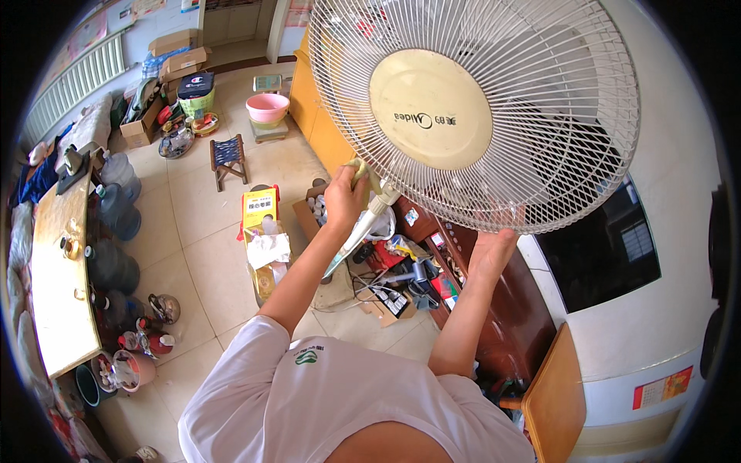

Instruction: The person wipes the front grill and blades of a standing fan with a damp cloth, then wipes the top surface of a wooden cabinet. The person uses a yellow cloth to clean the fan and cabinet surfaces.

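Observation:
A standing fan (431, 110) with a white wire grille and a cream centre cap fills the upper right, tilted, its pale pole running down to the lower left. My left hand (346, 197) is closed around a yellowish cloth (366, 172), close to the grille's lower edge and the fan's neck (383, 198). At the bottom rim of the grille is my right hand (492, 252), its thumb at the edge and its fingers partly hidden behind the wires.
Below the fan are an open cardboard box (388, 309), cables and a dark red cabinet (509, 301). A folding stool (227, 153), a yellow box (260, 208) and a pink basin (267, 107) stand on the tiled floor. Water bottles (118, 211) stand beside the left table (61, 260). A wooden chair (556, 399) is lower right.

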`<state>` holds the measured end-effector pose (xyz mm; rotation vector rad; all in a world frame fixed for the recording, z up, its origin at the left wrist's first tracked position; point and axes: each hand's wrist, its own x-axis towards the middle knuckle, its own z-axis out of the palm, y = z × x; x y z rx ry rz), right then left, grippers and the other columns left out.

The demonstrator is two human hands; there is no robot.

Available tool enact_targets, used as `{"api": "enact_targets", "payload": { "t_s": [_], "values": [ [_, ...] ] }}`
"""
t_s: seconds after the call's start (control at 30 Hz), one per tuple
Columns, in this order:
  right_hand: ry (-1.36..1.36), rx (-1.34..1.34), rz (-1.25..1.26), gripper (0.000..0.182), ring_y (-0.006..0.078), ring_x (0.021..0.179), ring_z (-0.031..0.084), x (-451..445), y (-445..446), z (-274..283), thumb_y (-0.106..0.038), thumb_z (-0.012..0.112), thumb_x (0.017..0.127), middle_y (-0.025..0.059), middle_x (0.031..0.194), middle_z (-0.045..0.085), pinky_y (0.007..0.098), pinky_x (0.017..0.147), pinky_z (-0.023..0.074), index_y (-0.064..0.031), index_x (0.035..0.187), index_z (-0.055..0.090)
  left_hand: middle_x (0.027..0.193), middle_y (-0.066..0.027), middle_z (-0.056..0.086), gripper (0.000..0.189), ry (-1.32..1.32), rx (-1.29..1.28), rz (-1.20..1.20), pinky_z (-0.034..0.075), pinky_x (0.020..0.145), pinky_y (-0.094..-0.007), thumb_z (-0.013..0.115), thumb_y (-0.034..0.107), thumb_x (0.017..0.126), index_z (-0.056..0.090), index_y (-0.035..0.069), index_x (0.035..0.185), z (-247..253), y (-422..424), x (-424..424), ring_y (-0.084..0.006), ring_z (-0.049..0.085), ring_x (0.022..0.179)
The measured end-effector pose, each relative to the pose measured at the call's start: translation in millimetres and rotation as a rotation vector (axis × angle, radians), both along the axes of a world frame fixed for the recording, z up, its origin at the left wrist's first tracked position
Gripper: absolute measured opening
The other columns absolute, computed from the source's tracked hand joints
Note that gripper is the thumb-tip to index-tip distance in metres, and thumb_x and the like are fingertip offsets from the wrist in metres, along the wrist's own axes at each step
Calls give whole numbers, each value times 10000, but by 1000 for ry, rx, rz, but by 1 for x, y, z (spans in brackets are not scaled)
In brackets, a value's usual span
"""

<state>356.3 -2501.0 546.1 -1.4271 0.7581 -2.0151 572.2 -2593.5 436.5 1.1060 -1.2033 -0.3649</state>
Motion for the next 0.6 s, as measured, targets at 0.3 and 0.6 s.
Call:
{"api": "enact_targets", "payload": {
  "t_s": [0.3, 0.6],
  "values": [
    [-25, -16, -14, 1041, 289, 1268, 411, -2, -3, -5, -566, 732, 721, 155, 1409, 360, 472, 1023, 381, -17, 1439, 218, 910, -152, 598, 169, 54, -336, 64, 488, 661, -344, 678, 38, 806, 556, -6, 914, 36, 19, 1, -311, 608, 735],
    [-10, -26, -7, 1056, 304, 1305, 377, 6, 1, 2, -563, 738, 712, 158, 1446, 324, 485, 1069, 339, -22, 1448, 206, 854, -163, 592, 156, 120, 16, 55, 472, 660, -389, 619, 105, 860, 573, 29, 988, -4, -12, 12, -322, 599, 734]
  ]
}}
